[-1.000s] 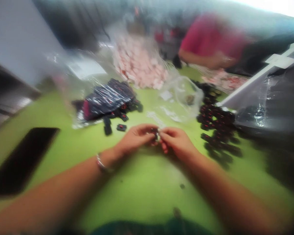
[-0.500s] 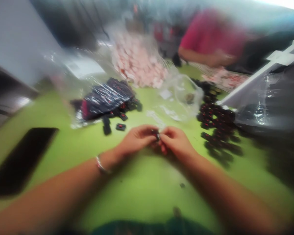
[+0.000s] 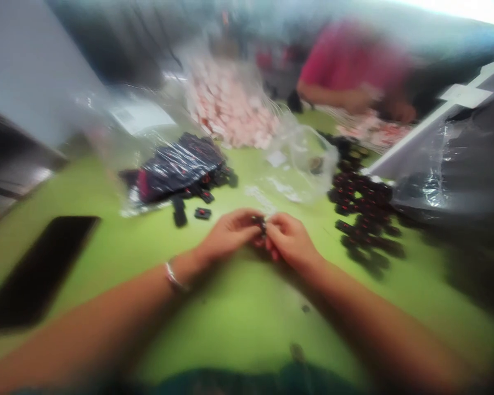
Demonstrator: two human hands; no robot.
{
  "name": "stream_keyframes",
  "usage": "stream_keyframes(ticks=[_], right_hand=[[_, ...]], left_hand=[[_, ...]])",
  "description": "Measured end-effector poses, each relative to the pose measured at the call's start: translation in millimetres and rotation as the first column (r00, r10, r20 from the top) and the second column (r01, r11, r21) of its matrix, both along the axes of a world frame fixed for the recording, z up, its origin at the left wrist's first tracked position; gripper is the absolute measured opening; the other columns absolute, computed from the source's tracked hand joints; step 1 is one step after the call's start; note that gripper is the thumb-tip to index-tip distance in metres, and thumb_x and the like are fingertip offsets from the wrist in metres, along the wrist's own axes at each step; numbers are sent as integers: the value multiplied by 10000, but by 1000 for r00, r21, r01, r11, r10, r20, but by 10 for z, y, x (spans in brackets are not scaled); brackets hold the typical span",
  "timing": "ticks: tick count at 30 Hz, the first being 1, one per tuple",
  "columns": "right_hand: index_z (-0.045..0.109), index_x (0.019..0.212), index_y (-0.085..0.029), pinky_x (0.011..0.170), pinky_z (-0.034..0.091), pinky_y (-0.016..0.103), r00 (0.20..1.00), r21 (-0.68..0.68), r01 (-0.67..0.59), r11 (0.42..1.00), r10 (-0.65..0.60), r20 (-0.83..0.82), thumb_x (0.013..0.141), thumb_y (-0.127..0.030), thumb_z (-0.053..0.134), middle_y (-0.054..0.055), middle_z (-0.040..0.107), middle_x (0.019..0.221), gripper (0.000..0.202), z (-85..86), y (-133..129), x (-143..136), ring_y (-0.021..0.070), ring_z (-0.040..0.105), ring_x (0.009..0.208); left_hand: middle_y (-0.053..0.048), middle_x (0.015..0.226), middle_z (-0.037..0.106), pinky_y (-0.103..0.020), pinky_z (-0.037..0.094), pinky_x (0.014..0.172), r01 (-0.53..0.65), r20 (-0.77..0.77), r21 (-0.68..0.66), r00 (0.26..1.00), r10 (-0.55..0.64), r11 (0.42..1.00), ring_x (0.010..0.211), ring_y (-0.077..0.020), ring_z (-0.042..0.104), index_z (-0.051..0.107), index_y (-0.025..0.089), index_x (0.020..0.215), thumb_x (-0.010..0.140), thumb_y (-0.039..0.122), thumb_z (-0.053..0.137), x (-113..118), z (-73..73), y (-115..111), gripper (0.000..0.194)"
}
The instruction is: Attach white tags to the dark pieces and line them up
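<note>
Fingers of my left hand (image 3: 231,233) are closed on a small dark part (image 3: 262,224) above the green table (image 3: 239,312). My right hand (image 3: 290,237) pinches at the same part from the other side, and the fingertips of both hands nearly meet. Fingers cover most of the part. Just left of my left hand lie a small black piece with a red spot (image 3: 203,213) and a plain black piece (image 3: 180,211). Small white pieces (image 3: 260,197) lie beyond my fingertips.
A clear bag of black pieces (image 3: 181,164) lies left, near a dark flat slab (image 3: 41,269). Behind are a bag of pink-white pieces (image 3: 234,109) and an open clear bag (image 3: 329,170). Black pieces (image 3: 362,208) are heaped right. A person in pink (image 3: 349,66) sits opposite.
My right hand has shifted slightly left, closer to my left hand, with the dark part still between them. Across the table, the person's hands have moved a little.
</note>
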State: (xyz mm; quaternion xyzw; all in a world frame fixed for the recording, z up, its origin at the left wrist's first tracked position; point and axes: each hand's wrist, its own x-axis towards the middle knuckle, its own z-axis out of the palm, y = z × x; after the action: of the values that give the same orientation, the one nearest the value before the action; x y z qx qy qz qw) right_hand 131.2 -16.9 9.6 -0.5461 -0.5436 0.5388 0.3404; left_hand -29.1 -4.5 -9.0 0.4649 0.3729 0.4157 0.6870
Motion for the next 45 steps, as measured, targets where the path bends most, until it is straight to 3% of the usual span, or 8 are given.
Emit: stream_keyframes(ticks=[5, 13, 17, 21, 28, 37, 41, 45], right_hand=[[498, 746, -188, 334, 360, 167, 987, -94, -33, 995, 18, -159, 809, -402, 568, -47, 587, 499, 234, 63, 11, 48, 71, 478, 337], [458, 665, -201, 287, 296, 142, 996, -106, -92, 990, 92, 0, 737, -219, 531, -72, 553, 426, 104, 81, 58, 91, 60, 433, 278], [442, 630, -205, 269, 251, 138, 997, -96, -43, 994, 49, 58, 682, -152, 507, -93, 483, 363, 99, 104, 72, 56, 51, 375, 249], [471, 657, -197, 281, 284, 141, 999, -74, -42, 996, 42, -14, 748, -241, 547, -82, 517, 402, 126, 116, 76, 50, 53, 410, 268], [527, 727, -171, 358, 425, 163, 972, -144, -88, 986, 53, -231, 748, -369, 633, -26, 631, 525, 226, 91, 90, 102, 81, 552, 375], [453, 668, -206, 291, 302, 145, 999, -82, -35, 996, 38, 28, 733, -200, 537, -87, 532, 407, 106, 98, 62, 36, 67, 450, 276], [448, 639, -206, 311, 303, 153, 987, 47, -17, 999, 9, 159, 717, -152, 536, -91, 492, 399, 130, 82, 54, 18, 58, 430, 292], [476, 672, -199, 323, 337, 156, 996, -9, -68, 998, 68, 63, 759, -231, 561, -69, 550, 446, 126, 117, 55, 61, 69, 478, 318]], left_hand=[[-18, 731, 691, -249, 517, 674, 57, 36, 11, 998, -57, 998, 623, -103, 626, 611, 128, 1045, 743, 263, 738, -11, -8, 26, 354], [-43, 801, 701, -278, 529, 718, 118, -160, 158, 983, -92, 980, 687, -137, 643, 652, 152, 1045, 784, 273, 689, -44, -74, 1, 290], [-72, 920, 710, -300, 530, 763, 75, -221, 245, 975, -20, 967, 799, -179, 657, 673, 172, 1063, 789, 268, 672, -24, -90, -24, 291], [-59, 845, 711, -299, 532, 742, 6, -116, 160, 993, 13, 987, 737, -162, 653, 663, 149, 1038, 754, 260, 711, -5, -31, -7, 309], [-24, 769, 697, -251, 528, 673, 44, 22, 33, 999, -45, 998, 632, -107, 633, 631, 133, 1016, 735, 248, 743, -31, -2, 49, 324], [-31, 772, 701, -256, 532, 660, 51, -33, 79, 998, -49, 996, 643, -125, 645, 640, 139, 982, 735, 244, 740, 6, -25, 5, 287], [-42, 812, 707, -268, 535, 659, 19, -79, 95, 997, -12, 995, 652, -138, 646, 655, 140, 959, 713, 246, 753, 6, -37, 12, 285], [-24, 741, 699, -260, 529, 655, 56, -11, 33, 998, -56, 998, 612, -118, 633, 650, 136, 990, 723, 244, 749, -7, -15, 27, 305]])
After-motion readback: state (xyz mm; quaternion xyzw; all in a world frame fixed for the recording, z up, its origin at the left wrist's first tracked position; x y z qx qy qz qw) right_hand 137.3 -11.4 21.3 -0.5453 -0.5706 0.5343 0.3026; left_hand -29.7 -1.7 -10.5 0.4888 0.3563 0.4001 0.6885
